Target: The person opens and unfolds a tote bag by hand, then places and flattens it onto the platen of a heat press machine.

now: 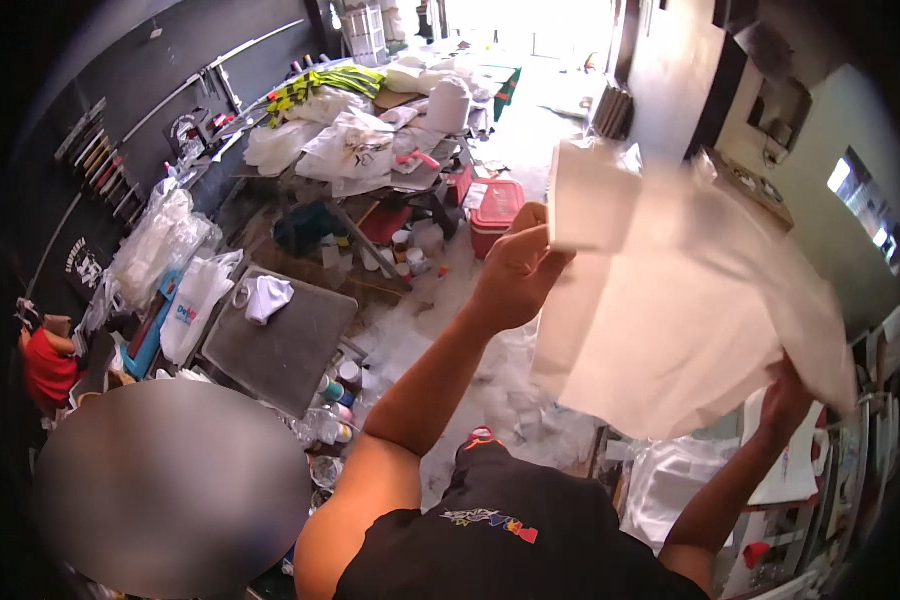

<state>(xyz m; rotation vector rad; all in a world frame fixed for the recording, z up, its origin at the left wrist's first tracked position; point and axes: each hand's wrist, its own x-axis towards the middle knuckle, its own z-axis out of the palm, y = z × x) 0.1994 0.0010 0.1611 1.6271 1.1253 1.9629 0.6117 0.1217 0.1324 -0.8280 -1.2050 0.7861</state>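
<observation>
Up in front of me a large piece of beige cloth is spread in the air, its top part smeared by motion. My left hand is closed on its left edge near the upper corner. Lower down, my right hand grips the right side, with part of the fingers hidden behind the fabric. Folds run down the cloth, and its right end hangs outward past my right hand. Whether it is a single sheet or a sewn bag, I cannot tell.
A grey platen with a small white cloth on it stands to the left. Beyond it, a table holds piled white garments and yellow vests. A red-lidded bin sits on the floor. Clear plastic lies at lower right.
</observation>
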